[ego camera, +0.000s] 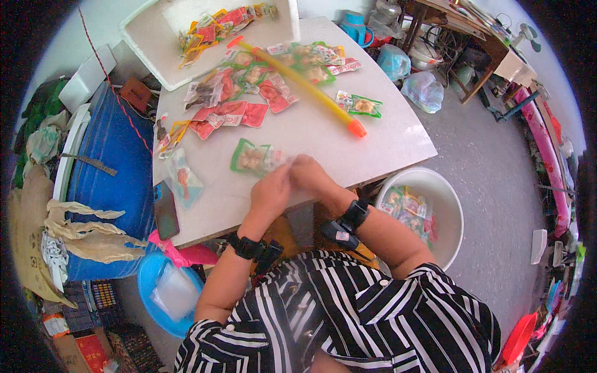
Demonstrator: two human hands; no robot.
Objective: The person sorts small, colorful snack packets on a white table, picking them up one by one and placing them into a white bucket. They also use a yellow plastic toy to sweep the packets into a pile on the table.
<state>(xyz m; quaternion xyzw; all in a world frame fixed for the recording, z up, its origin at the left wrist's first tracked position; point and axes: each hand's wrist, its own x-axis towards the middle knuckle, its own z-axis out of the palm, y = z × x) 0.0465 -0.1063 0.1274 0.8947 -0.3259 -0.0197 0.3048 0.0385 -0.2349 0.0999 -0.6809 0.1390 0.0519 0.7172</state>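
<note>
My left hand [270, 192] and my right hand [311, 175] meet over the near edge of the white table. Their fingers pinch the near-right end of a clear plastic packet [275, 159], slightly blurred. A green-edged snack packet [249, 157] with pale pieces shows at its far-left end; whether it lies inside the clear plastic, I cannot tell. To the left lies another clear packet [183, 179] with a reddish-brown piece in it. Beyond my hands are red snack packets [232, 113] and several green-edged packets [308, 56]. A yellow tube with orange ends [305, 86] crosses the table diagonally.
A white foam box [144, 51] at the back holds more packets. A smartphone [166, 210] sits at the table's left edge. On the right a white bucket [450, 224] contains filled bags. A blue basin [148, 284] with clear plastic bags stands lower left, below a blue barrel [105, 186].
</note>
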